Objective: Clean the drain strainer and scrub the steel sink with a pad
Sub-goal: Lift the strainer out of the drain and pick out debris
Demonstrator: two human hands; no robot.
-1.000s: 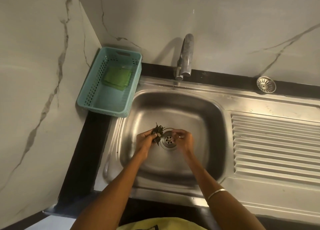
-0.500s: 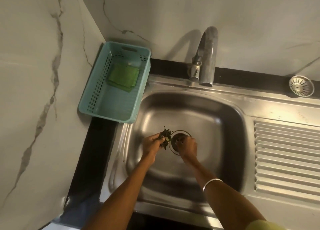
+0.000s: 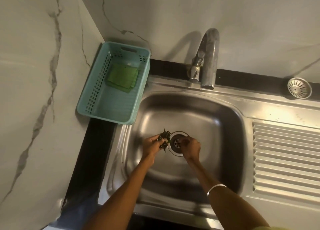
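Hands barely shifted since half a second ago; the right hand now sits lower right of the drain, fingers curled at its rim, grip unclear. Left hand pinches a dark leafy clump at frame centre. Steel sink around them. Strainer on the ledge upper right, tap above. Green pad in the teal basket, upper left.

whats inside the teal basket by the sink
A folded green scrub pad lies in the teal basket, toward its back end near the wall. The rest of the floor shows bare. Whatever is under the pad is covered.
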